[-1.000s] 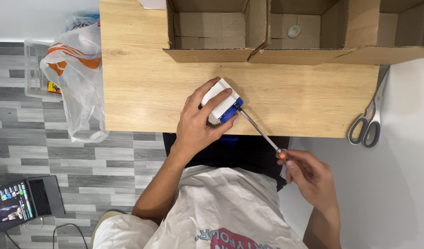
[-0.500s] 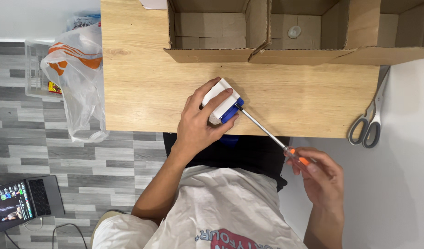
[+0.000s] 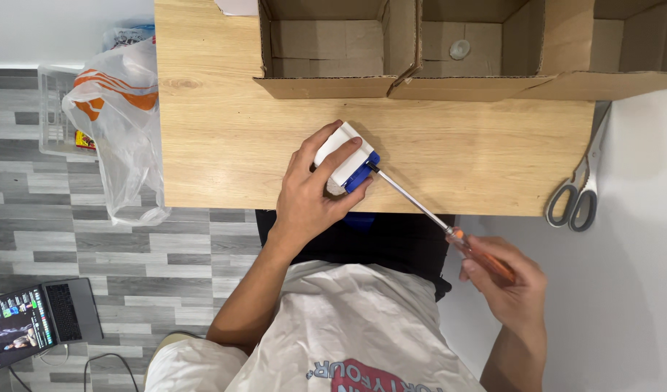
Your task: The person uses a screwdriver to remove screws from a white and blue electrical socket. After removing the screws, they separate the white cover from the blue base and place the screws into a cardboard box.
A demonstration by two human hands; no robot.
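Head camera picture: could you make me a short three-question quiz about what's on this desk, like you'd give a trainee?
1. True or false: the left hand rests on the white and blue device.
2. What does the right hand hold? A) scissors B) an orange-handled screwdriver C) a plastic bag
3. Fill in: the grey-handled scissors lie at the wooden table's ____ edge, as seen in the picture.

Key
1. True; it pins the device to the table.
2. B; the orange-handled screwdriver has its tip at the device's blue end.
3. Right, below the open cardboard boxes.
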